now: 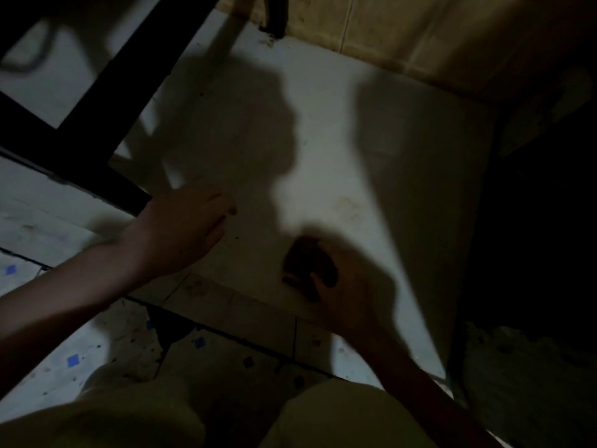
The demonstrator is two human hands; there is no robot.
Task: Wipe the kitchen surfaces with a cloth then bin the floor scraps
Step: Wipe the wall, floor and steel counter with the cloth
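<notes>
The view is dim and looks down at a pale floor tile (323, 130). My right hand (352, 295) is in shadow low over the tile and is closed around a dark brown scrap (307, 266) that sticks out past the fingers. My left hand (184, 227) reaches forward just above the floor, fingers stretched out and close together. A tiny dark speck (233, 211) lies at its fingertips and another small speck (236, 237) sits on the tile just beyond. No cloth is visible.
A black furniture frame (97, 101) crosses the upper left. A pale wooden handle (239, 11) leans at the top by the yellowish wall tiles (403, 30). A dark crumpled mass (523, 376) lies lower right. Speckled floor tiles (74, 360) and my yellow-clad knees (145, 412) fill the foreground.
</notes>
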